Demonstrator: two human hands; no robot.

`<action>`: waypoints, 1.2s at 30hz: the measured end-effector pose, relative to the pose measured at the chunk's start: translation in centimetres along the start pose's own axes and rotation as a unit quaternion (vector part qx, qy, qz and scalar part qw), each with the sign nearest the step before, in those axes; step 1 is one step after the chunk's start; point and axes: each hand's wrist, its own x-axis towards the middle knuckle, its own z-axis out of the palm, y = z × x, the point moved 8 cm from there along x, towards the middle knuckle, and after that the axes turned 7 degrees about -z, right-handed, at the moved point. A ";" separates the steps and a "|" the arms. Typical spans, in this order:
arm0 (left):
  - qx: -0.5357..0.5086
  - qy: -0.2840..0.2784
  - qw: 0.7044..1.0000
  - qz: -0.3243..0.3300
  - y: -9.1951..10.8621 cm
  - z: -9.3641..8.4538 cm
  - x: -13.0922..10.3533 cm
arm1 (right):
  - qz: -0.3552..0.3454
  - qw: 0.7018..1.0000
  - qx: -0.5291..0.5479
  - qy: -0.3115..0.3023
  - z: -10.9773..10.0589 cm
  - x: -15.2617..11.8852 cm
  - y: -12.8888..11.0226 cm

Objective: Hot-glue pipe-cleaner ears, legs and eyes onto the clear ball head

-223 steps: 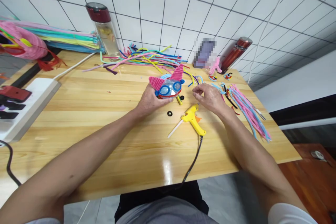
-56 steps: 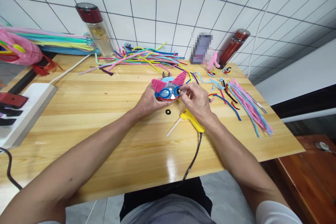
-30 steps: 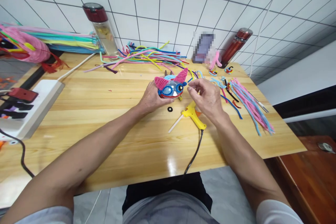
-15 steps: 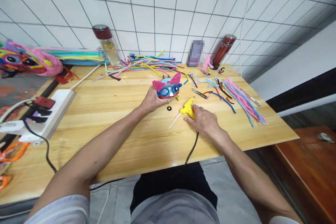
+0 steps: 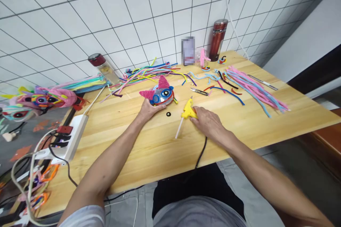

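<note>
My left hand [image 5: 151, 109] is closed around a clear, rounded craft figure [image 5: 170, 99] with pink pipe-cleaner ears and a red mouth line. One of its blue rings has a black eye in it; the other ring shows no black eye. A loose black eye [image 5: 168, 114] lies on the table between my hands. My right hand [image 5: 208, 120] has its fingers around the handle of a yellow hot glue gun [image 5: 188, 109], which sits low over the table or on it. A white glue stick [image 5: 179, 128] sticks out of its back, and the nozzle points away from me.
Behind the glue gun lie thread snips [image 5: 199, 92] and cut pipe cleaners. A pink and blue pipe-cleaner bundle [image 5: 255, 88] is at the right. Bottles [image 5: 218, 40] and a phone [image 5: 188, 51] stand by the wall. A power strip [image 5: 77, 136] with cables sits at the left edge.
The view has swung and tilted. The figure has turned a little in my left hand, its face now toward the right. My right hand stays on the hot glue gun.
</note>
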 end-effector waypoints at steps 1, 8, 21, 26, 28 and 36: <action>0.001 0.003 1.000 -0.005 -0.1 0.0 0.0 | 0.000 1.000 0.010 0.005 0.0 0.0 0.2; 0.013 0.020 1.000 -0.015 0.1 -0.2 -0.2 | -0.037 0.976 0.196 0.088 -1.6 0.0 0.9; 0.054 0.028 0.998 0.002 0.0 -0.2 -0.3 | -0.066 0.996 0.015 0.057 -0.8 0.0 -0.4; 0.046 0.017 0.999 0.007 0.5 0.0 -0.3 | -0.062 0.992 -0.109 -0.005 -0.5 0.0 -0.7; 0.043 0.015 0.999 0.012 0.7 0.1 -0.3 | -0.069 0.990 -0.120 -0.001 -1.4 0.2 -0.9; 0.022 0.012 0.999 0.032 0.8 0.5 -0.2 | -0.202 0.954 0.051 0.216 -7.6 4.6 -5.6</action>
